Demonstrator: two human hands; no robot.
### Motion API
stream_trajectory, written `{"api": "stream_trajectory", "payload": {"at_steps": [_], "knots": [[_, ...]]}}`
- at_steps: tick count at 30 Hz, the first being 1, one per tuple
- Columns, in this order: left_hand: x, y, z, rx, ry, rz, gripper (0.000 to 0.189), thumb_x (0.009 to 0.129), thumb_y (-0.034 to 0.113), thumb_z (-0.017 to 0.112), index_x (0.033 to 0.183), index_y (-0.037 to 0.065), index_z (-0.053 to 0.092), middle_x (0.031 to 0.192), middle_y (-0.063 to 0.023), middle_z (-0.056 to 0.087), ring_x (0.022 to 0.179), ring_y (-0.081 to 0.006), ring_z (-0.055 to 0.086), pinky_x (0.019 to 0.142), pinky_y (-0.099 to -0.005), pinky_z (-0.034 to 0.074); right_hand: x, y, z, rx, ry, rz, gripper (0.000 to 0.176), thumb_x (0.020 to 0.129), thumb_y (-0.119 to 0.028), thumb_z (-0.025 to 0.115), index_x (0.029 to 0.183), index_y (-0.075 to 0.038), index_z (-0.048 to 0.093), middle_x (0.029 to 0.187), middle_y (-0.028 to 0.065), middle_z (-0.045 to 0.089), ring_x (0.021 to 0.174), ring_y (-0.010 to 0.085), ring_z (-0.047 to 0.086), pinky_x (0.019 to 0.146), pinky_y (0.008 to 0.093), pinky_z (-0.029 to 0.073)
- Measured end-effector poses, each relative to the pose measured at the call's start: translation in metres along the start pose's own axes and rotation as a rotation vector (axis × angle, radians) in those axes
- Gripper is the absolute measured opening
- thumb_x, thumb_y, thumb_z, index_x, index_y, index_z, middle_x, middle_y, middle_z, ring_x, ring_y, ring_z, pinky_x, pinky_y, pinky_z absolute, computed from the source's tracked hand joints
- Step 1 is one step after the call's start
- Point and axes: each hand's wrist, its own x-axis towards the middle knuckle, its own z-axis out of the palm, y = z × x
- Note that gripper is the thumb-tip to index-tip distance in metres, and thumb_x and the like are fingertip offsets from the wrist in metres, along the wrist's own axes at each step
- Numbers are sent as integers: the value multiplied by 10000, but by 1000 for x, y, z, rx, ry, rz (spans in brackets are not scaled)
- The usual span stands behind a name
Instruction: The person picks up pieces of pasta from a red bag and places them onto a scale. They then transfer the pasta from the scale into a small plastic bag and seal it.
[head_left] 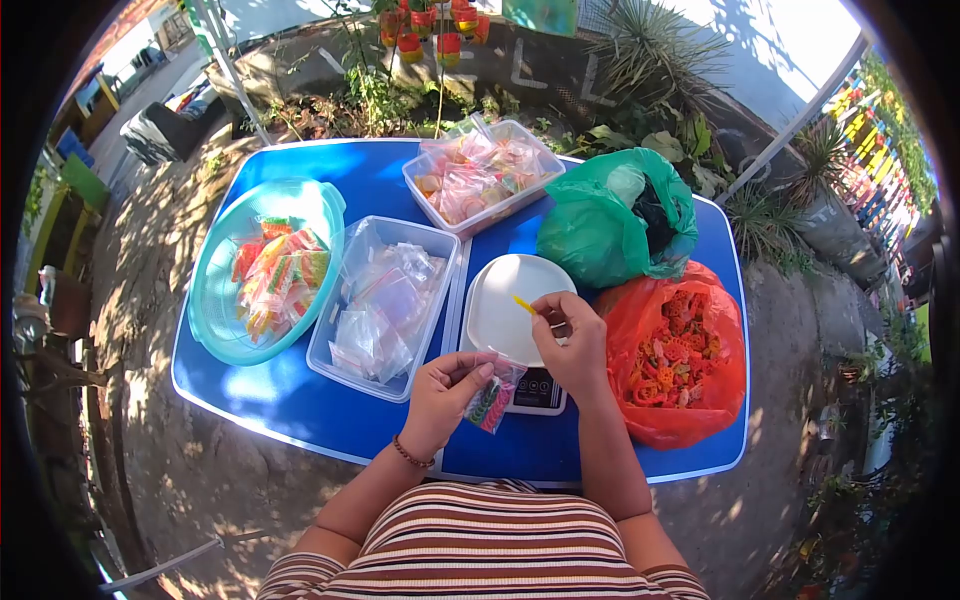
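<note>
My left hand (pixel 445 398) pinches the top of a small transparent zip bag (pixel 493 398) with green and pink twisted pieces inside. The bag hangs in front of a white kitchen scale (pixel 515 300), partly covering its dark button panel. Over the scale's right side, my right hand (pixel 570 335) grips a thin yellow strip (pixel 523 304) between thumb and fingers; its exact kind is too small to tell. Right of that hand sits a red plastic bag (pixel 625 350) full of small orange and red pieces. Behind it stands a green plastic bag (pixel 590 235) with its mouth open.
A blue table (pixel 270 405) bears everything. On its left are a turquoise basin (pixel 215 330) of filled colorful packets and a plastic tub (pixel 396 388) of transparent bags. Another tub (pixel 495 215) of filled packets stands at the back. Plants and a low wall lie beyond.
</note>
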Motion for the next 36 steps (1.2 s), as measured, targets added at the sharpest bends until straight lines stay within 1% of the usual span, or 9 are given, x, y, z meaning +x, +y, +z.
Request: {"api": "stream_trajectory", "payload": {"at_steps": [3,7,10,16,19,22,28,31,36], "knots": [[0,8,4,14,9,-19,219,986,104,704,1141,-51,710,1032,-142,771,914,-139,736,836,-263,595,-11,-16,-25,492,-215,128,138,947,46,651,1074,25,701,911,20,657,829,39,607,689,200,475],[0,6,9,96,4,82,199,959,104,742,1099,-36,728,949,-132,779,845,-142,745,750,-269,610,-24,-26,-31,327,-259,59,94,951,42,659,1017,35,726,888,13,636,731,29,529,617,204,403],[-1,7,11,82,4,105,200,929,83,772,1090,-28,730,925,-131,778,810,-145,747,674,-264,608,-27,-35,-32,361,-122,85,103,936,47,668,1010,27,737,886,21,637,717,32,534,597,208,403],[-1,5,10,109,-8,131,218,908,72,791,1096,-23,734,917,-137,777,784,-144,744,643,-260,600,-29,-52,-43,-36,-286,-79,94,950,17,689,1026,62,720,894,37,673,726,83,587,650,230,458],[-1,5,13,133,-45,78,240,923,103,784,1120,-25,734,929,-134,779,797,-141,741,684,-258,597,-31,-58,-33,-38,-196,-103,96,933,-1,725,1007,57,703,907,51,693,771,94,638,712,229,496],[-2,6,17,174,-73,35,263,937,135,775,1134,-34,731,962,-135,779,841,-138,738,755,-258,591,-40,-47,-8,484,32,116,45,903,14,743,938,8,716,919,64,726,780,116,665,657,234,501],[-3,8,16,-35,-63,-92,246,962,131,747,1138,-39,722,1032,-129,767,919,-130,724,831,-260,579,-52,-17,3,385,68,-14,73,903,-77,773,914,-28,720,983,77,738,904,167,664,794,311,512],[-2,5,18,-76,-59,-61,230,966,146,741,1124,-18,713,1029,-111,759,906,-134,722,801,-264,588,-50,-18,-1,30,26,-183,100,903,-152,766,920,-55,748,1101,95,716,1017,218,614,875,370,477],[0,0,16,-23,-51,-34,226,975,144,729,1132,-18,709,1055,-122,756,939,-150,724,842,-299,598,-48,-27,-9,-132,-94,-299,141,888,-208,753,935,-76,770,1216,104,670,1110,259,541,917,401,448]]}}
